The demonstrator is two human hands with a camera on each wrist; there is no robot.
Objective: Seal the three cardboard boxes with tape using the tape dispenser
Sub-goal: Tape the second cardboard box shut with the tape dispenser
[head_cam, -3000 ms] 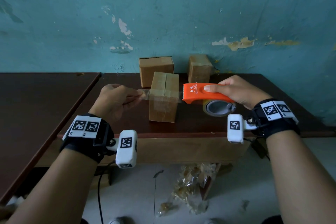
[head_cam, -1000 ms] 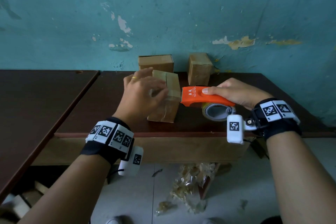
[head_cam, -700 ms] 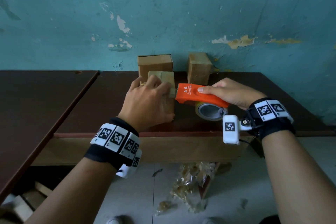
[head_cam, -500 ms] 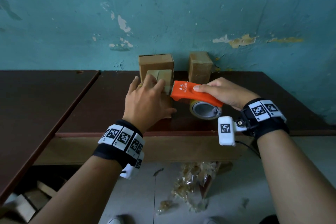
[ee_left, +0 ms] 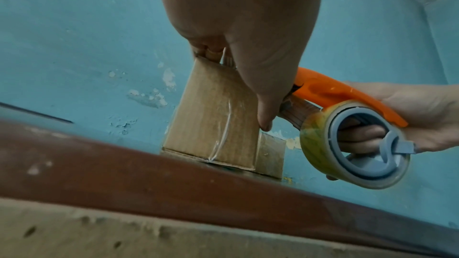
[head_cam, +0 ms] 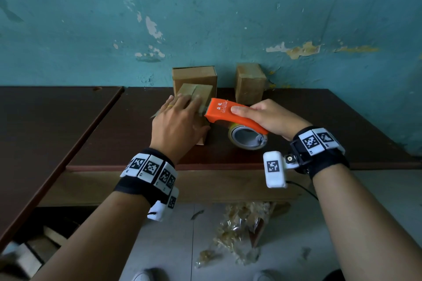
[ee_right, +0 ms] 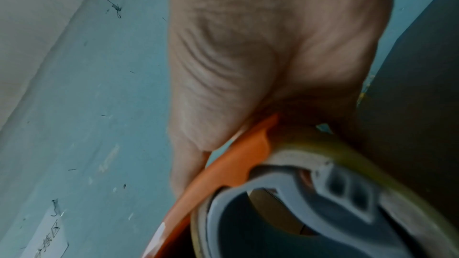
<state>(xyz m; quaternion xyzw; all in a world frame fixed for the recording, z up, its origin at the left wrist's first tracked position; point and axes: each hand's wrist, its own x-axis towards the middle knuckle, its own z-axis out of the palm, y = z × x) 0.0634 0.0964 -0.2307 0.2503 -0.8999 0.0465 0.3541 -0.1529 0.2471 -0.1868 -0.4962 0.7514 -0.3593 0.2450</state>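
The front cardboard box (head_cam: 196, 91) stands upright on the dark table (head_cam: 319, 121), with clear tape running down its near face (ee_left: 211, 115). My left hand (head_cam: 180, 118) lies over its top, fingers flat and thumb down the near right edge (ee_left: 263, 105). My right hand (head_cam: 271, 118) grips the orange tape dispenser (head_cam: 230, 113). Its toothed front end touches the box's top right edge. The tape roll (head_cam: 247, 139) hangs under it, with fingers through the grey hub (ee_left: 355, 144). The right wrist view shows only my palm and the dispenser (ee_right: 223, 174), blurred.
Two more cardboard boxes stand against the teal wall, one (head_cam: 194, 76) right behind the front box and one (head_cam: 250, 82) to its right. A second dark table (head_cam: 45, 121) adjoins on the left. Crumpled tape scraps (head_cam: 239, 230) lie on the floor below.
My left hand released the stretched tape end and came down onto the box top. The box has shifted back toward the wall. The dispenser has moved left and away, up to the box's top edge.
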